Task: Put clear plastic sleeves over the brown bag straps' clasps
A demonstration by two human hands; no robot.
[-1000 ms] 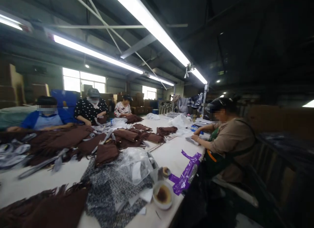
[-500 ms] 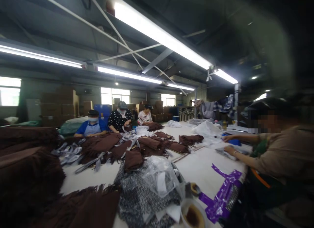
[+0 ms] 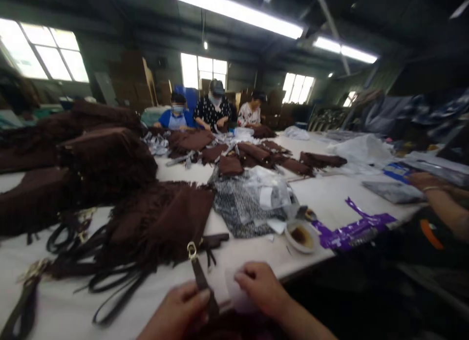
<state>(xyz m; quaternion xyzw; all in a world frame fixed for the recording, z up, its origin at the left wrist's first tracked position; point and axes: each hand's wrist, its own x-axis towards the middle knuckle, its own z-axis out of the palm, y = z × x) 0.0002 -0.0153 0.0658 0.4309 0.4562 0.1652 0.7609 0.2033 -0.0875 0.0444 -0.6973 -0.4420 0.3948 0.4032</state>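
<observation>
In the lower middle, my left hand (image 3: 181,308) is closed on a dark brown strap (image 3: 200,276) that has a gold-coloured metal clasp (image 3: 191,250) at its upper end. Just beside it, my right hand (image 3: 262,287) pinches a thin whitish piece (image 3: 234,288), perhaps paper or film; blur hides its exact kind. A brown fringed fabric piece (image 3: 172,213) lies beyond my left hand. More dark straps (image 3: 120,286) with gold clasps are spread to the left.
Brown fabric stacks (image 3: 106,154) rise at the left. Grey tweed cloth (image 3: 229,198) lies under a clear plastic bag (image 3: 273,179). A bowl (image 3: 312,247) with brown contents and purple packaging (image 3: 366,230) sit near the edge. Co-workers work across the table; another's arm (image 3: 445,205) reaches in right.
The view has tipped downward, and both my hands are now visible with the strap and whitish piece. The co-worker at the right has shifted toward the picture's edge.
</observation>
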